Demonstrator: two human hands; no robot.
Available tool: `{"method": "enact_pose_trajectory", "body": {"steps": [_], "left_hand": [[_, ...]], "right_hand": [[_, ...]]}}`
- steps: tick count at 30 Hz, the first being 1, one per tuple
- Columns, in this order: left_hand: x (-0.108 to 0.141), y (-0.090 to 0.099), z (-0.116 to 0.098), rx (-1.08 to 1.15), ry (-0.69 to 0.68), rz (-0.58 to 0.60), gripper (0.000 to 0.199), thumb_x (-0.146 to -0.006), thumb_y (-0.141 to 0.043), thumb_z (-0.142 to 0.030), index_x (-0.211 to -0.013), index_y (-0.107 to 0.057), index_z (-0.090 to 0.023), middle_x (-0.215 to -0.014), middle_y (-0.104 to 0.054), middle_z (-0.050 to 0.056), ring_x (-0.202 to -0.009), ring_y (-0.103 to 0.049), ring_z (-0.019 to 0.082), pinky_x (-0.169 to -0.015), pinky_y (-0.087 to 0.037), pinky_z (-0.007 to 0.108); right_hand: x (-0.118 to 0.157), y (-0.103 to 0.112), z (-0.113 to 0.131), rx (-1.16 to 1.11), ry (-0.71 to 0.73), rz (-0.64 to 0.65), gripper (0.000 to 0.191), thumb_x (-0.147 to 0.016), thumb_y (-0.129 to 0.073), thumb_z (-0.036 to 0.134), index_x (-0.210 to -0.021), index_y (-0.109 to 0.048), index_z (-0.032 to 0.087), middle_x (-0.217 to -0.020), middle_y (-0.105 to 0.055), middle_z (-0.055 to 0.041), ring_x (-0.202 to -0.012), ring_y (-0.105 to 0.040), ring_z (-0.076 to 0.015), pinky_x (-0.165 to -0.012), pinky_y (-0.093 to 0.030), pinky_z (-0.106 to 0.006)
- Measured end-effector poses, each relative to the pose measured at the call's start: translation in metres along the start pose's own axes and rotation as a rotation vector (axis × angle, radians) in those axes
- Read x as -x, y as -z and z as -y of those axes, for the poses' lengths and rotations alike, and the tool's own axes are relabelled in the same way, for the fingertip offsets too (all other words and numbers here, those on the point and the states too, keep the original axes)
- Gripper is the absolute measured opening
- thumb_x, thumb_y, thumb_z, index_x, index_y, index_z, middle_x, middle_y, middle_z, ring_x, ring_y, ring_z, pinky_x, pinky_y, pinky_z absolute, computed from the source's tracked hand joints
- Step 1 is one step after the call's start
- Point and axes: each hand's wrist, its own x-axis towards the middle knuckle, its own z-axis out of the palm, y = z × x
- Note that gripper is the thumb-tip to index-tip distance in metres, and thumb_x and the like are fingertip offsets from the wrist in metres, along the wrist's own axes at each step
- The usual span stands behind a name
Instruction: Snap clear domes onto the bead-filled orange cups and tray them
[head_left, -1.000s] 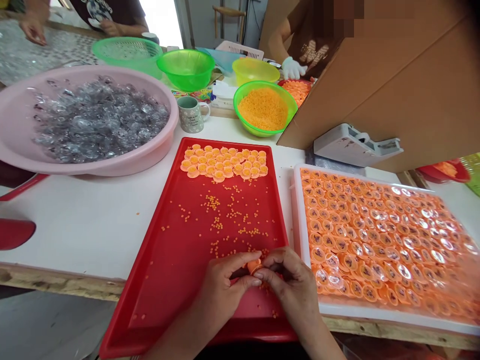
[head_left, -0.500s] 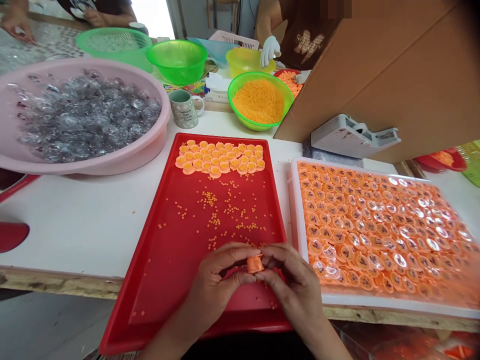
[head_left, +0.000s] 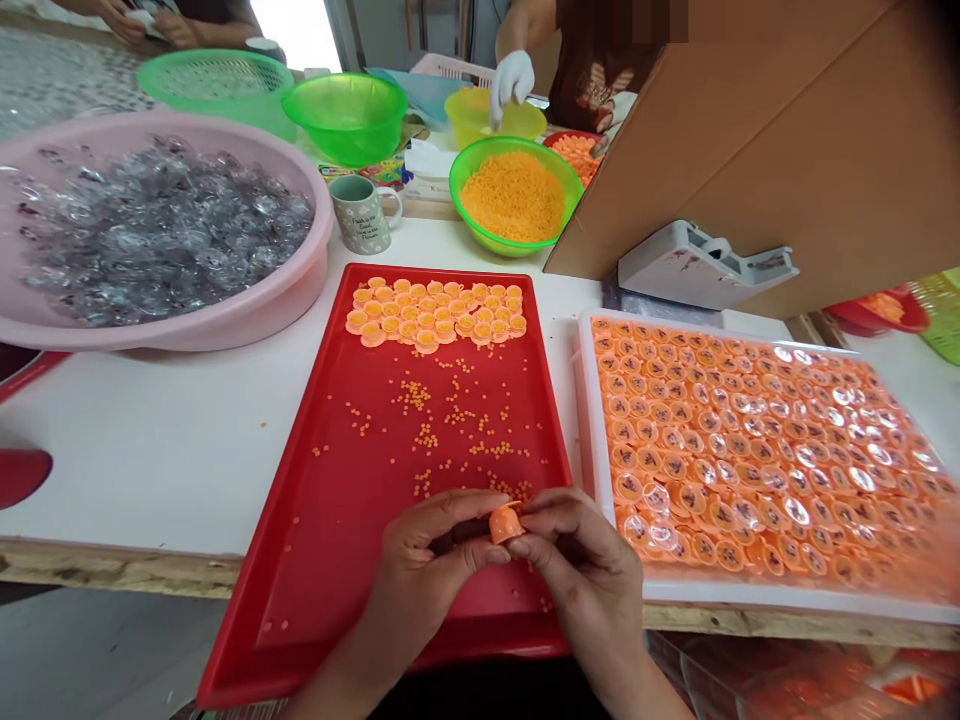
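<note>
Between my two hands, over the near end of the red tray [head_left: 322, 560], a small orange cup [head_left: 506, 523] is pinched by the fingertips. My left hand [head_left: 435, 550] grips its left side with thumb and forefinger. On the opposite side, the thumb and fingers of my right hand [head_left: 581, 555] close on it. What the cup contains is hidden. Several orange cups with yellow bits [head_left: 426, 320] stand grouped at the tray's far end. Loose small yellow pieces [head_left: 414, 395] are scattered over the tray's middle, some just beyond my fingertips.
A white-rimmed tray [head_left: 592, 440] of filled orange cups is on the right. Left stands a pink basin [head_left: 319, 260] of clear plastic pieces. Behind are a mug [head_left: 361, 215], a green bowl [head_left: 514, 200] of yellow pieces, and a cardboard panel [head_left: 750, 150]. Other people work across the table.
The orange cup has tilted slightly between my fingers, and both hands still hold it. Across the table, a person's gloved hand has moved left. The whole view has shifted a little.
</note>
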Motion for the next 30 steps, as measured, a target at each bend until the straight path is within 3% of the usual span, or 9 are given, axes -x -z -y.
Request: {"method": "enact_pose_trajectory", "body": {"steps": [3,8,13,18,21,24,26,28,30], "left_hand": [[0.0,0.001,0.0,-0.096,-0.037,0.013,0.028,-0.075,-0.071,-0.013,-0.094,-0.077,-0.033,-0.082,-0.074,-0.003,-0.086,-0.07,0.018,-0.078,-0.058,0.024],[0.002,0.008,0.013,-0.324,-0.063,-0.089,0.018,-0.08,-0.068,-0.029,-0.097,-0.074,-0.033,-0.1,-0.074,-0.003,-0.091,-0.07,0.018,-0.082,-0.057,0.022],[-0.006,0.011,0.028,-0.403,0.062,-0.123,0.027,-0.08,-0.066,-0.044,-0.104,-0.068,-0.032,-0.105,-0.074,-0.003,-0.097,-0.07,0.022,-0.08,-0.058,0.023],[-0.014,0.006,0.03,-0.508,0.135,-0.115,0.034,-0.08,-0.064,-0.051,-0.106,-0.066,-0.029,-0.104,-0.075,-0.001,-0.094,-0.07,0.023,-0.083,-0.058,0.026],[-0.014,-0.002,0.025,-0.539,0.138,-0.117,0.037,-0.079,-0.063,-0.053,-0.105,-0.066,-0.027,-0.1,-0.075,0.001,-0.088,-0.072,0.023,-0.079,-0.06,0.027],[-0.01,-0.014,0.018,-0.481,0.075,0.008,0.033,-0.079,-0.065,-0.051,-0.102,-0.068,-0.028,-0.1,-0.075,0.001,-0.089,-0.072,0.022,-0.081,-0.059,0.027],[-0.008,-0.02,0.015,-0.481,0.016,0.11,0.038,-0.078,-0.067,-0.048,-0.112,-0.065,-0.031,-0.1,-0.074,0.0,-0.09,-0.072,0.021,-0.08,-0.059,0.026],[-0.012,-0.019,0.012,-0.546,-0.039,0.146,0.048,-0.077,-0.069,-0.045,-0.123,-0.06,-0.035,-0.101,-0.074,-0.001,-0.09,-0.072,0.02,-0.079,-0.059,0.026],[-0.023,-0.012,0.008,-0.639,-0.093,0.113,0.042,-0.078,-0.068,-0.043,-0.119,-0.064,-0.035,-0.102,-0.073,-0.001,-0.089,-0.071,0.02,-0.079,-0.059,0.026]], "right_hand": [[-0.002,-0.001,0.0,0.026,-0.04,0.059,0.025,-0.086,-0.066,0.015,-0.108,-0.061,0.027,-0.092,-0.06,-0.0003,-0.076,-0.059,-0.013,-0.066,-0.05,-0.024],[0.0,-0.008,0.007,0.154,0.014,0.114,0.021,-0.09,-0.054,0.014,-0.109,-0.056,0.022,-0.093,-0.061,-0.0025,-0.083,-0.059,-0.0147,-0.073,-0.048,-0.026],[-0.001,-0.021,0.001,0.298,0.045,-0.052,0.019,-0.085,-0.048,0.016,-0.104,-0.052,0.017,-0.09,-0.061,-0.0059,-0.079,-0.059,-0.0178,-0.069,-0.047,-0.03],[-0.003,-0.028,-0.01,0.239,-0.117,-0.124,0.014,-0.08,-0.052,0.017,-0.094,-0.054,0.018,-0.082,-0.061,-0.0042,-0.072,-0.058,-0.0177,-0.064,-0.044,-0.029],[-0.005,-0.023,-0.005,0.112,-0.21,-0.108,0.012,-0.079,-0.054,0.017,-0.091,-0.055,0.018,-0.078,-0.06,-0.0024,-0.068,-0.055,-0.0156,-0.06,-0.042,-0.026],[-0.005,0.003,0.01,-0.093,-0.296,-0.038,0.009,-0.077,-0.062,0.021,-0.085,-0.058,0.018,-0.065,-0.052,0.0038,-0.056,-0.047,-0.0107,-0.051,-0.036,-0.021],[0.0,0.036,0.017,-0.165,-0.322,-0.039,0.015,-0.076,-0.068,0.028,-0.084,-0.061,0.018,-0.062,-0.051,0.005,-0.054,-0.046,-0.0099,-0.051,-0.036,-0.02],[0.009,0.078,0.018,-0.116,-0.326,-0.159,0.022,-0.079,-0.069,0.037,-0.091,-0.062,0.02,-0.073,-0.06,0.0018,-0.063,-0.054,-0.0122,-0.058,-0.042,-0.022],[0.022,0.121,0.01,0.074,-0.359,-0.362,0.031,-0.078,-0.07,0.041,-0.1,-0.061,0.022,-0.085,-0.065,-0.0012,-0.072,-0.059,-0.0156,-0.064,-0.046,-0.025]]}}
